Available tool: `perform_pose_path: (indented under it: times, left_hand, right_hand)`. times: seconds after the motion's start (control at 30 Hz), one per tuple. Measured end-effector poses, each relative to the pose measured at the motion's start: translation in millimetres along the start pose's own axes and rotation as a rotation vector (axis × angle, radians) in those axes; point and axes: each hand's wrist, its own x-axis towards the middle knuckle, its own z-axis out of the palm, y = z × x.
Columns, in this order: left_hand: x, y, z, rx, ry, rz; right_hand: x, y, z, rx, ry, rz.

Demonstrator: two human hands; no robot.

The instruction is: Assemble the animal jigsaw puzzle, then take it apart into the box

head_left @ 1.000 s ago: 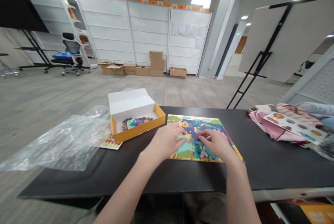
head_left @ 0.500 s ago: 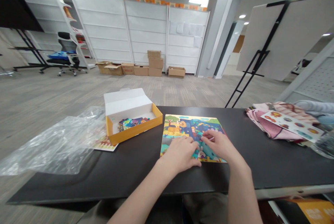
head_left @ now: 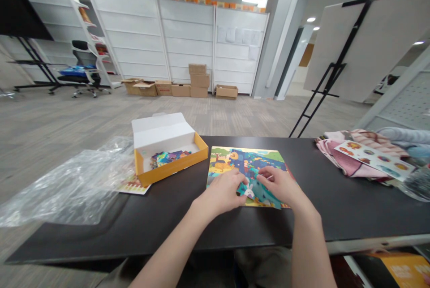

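Observation:
A colourful puzzle board (head_left: 220, 165) with animal pictures lies on the black table (head_left: 181, 216). Over its lower middle, my left hand (head_left: 224, 189) has its fingers closed on the edge of a teal puzzle section (head_left: 260, 191) showing a white rabbit. My right hand (head_left: 276, 184) is bent over the same section, fingertips pressed together at its upper edge. The section sits tilted, its lower right corner reaching over the board's bottom edge. To the left stands an open yellow box (head_left: 178, 167) with loose puzzle pieces (head_left: 168, 158) inside.
Crumpled clear plastic (head_left: 74, 185) covers the table's left end, partly over a printed card (head_left: 134, 186). Pink cloths (head_left: 342, 158) and a sticker sheet (head_left: 374, 160) lie at the right. Cardboard boxes (head_left: 199, 80) stand along the far shelves.
The teal rabbit section has shifted left and turned out of line with the board. My left hand has moved slightly left and now grips its edge.

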Motion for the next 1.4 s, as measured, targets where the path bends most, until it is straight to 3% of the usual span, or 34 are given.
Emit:
perform_pose_path:
  times: [0.17,0.4,0.73,0.9,1.0,1.13,1.23,1.33,1.4]
  left_hand:
    - [-0.3,-12.4,-4.0,-0.148,0.057,0.042]
    - [-1.8,-8.7,-7.5,-0.173,0.093,0.078]
    - [-7.7,-18.5,-52.2,-0.205,0.295,0.013]
    - [-22.3,-40.1,-89.0,-0.024,0.465,-0.130]
    - [-33.2,-66.3,-104.4,0.198,0.569,-0.348]
    - [-41.4,-91.6,-106.1,0.367,0.525,-0.513]
    - [-40.1,-84.5,-98.7,0.463,0.491,-0.462]
    - [-33.3,-56.6,-85.9,0.431,0.493,-0.257]
    - [-27.2,-34.1,-73.4,0.306,0.367,-0.089]
  right_hand:
    - [-1.4,-5.3,-0.3,-0.013,-0.007,-0.010]
    - [-1.6,-4.6,0.6,-0.012,-0.006,-0.016]
    - [-4.5,-8.1,-0.8,0.002,-0.013,-0.016]
    - [-4.7,-8.4,-1.3,0.003,-0.028,-0.025]
    - [-4.6,-10.2,-1.9,-0.005,-0.038,-0.011]
    - [-5.0,-12.4,-1.2,0.017,-0.043,0.002]
    - [-5.8,-12.1,-0.3,0.047,-0.035,0.000]
    - [-5.6,-10.1,0.3,0.041,-0.033,-0.020]
    - [-4.8,-8.3,0.7,0.033,-0.032,-0.030]
